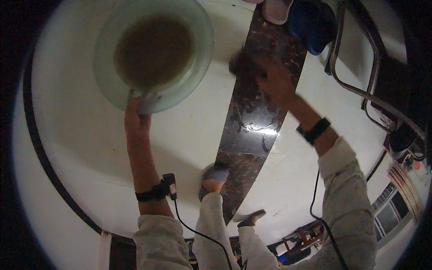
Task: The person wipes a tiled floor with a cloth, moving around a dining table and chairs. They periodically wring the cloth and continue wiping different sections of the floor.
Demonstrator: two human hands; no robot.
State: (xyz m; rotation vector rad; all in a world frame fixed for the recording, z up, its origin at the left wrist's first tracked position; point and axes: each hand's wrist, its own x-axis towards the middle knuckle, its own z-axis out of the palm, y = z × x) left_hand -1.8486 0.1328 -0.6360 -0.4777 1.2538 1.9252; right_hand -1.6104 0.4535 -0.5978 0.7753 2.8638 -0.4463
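Note:
My left hand point(138, 121) grips the near rim of a large translucent basin point(202, 64), its fingers over the edge. Murky brown water point(153, 50) stands in the basin. My right hand point(276, 82) is blurred, stretched out over a dark marbled strip point(249, 111) in the pale floor. Beneath and beside its fingers is a dark, soft-looking bundle point(240, 64), which may be a rag; blur hides its exact kind. Wet patches on the strip shine under a light reflection near the right hand.
Blue footwear point(312, 27) and a pinkish slipper point(276, 11) lie at the strip's far end. Bent metal tubing point(354, 88), like a furniture frame, stands at right. My feet point(214, 180) are close to the strip. Black cables point(202, 233) hang from both wrist straps.

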